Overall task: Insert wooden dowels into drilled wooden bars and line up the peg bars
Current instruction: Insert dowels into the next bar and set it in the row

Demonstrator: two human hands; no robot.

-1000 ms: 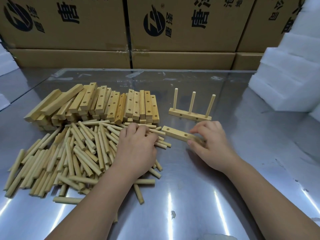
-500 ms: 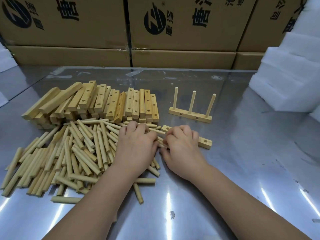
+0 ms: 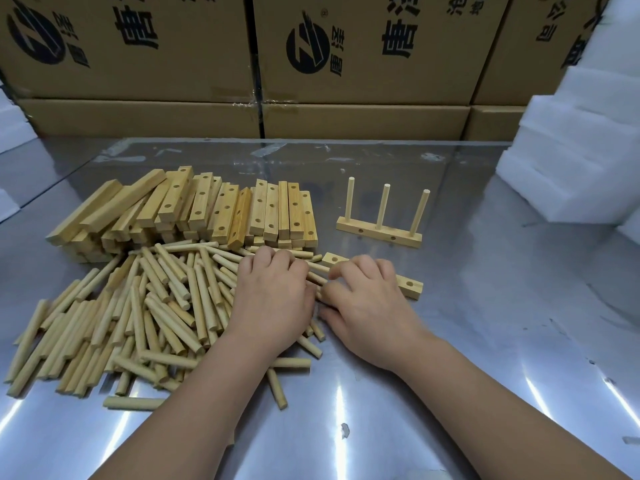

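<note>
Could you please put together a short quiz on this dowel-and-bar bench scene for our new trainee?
1. True or false: the finished peg bar holds three upright dowels.
2. Where do the loose dowels lie? A) on the table, nearer the person than the stacked bars; B) inside a carton; C) on the foam blocks.
3. Fill in: the empty drilled bar is partly hidden by the ___ hand.
Key: 1 true; 2 A; 3 right hand.
</note>
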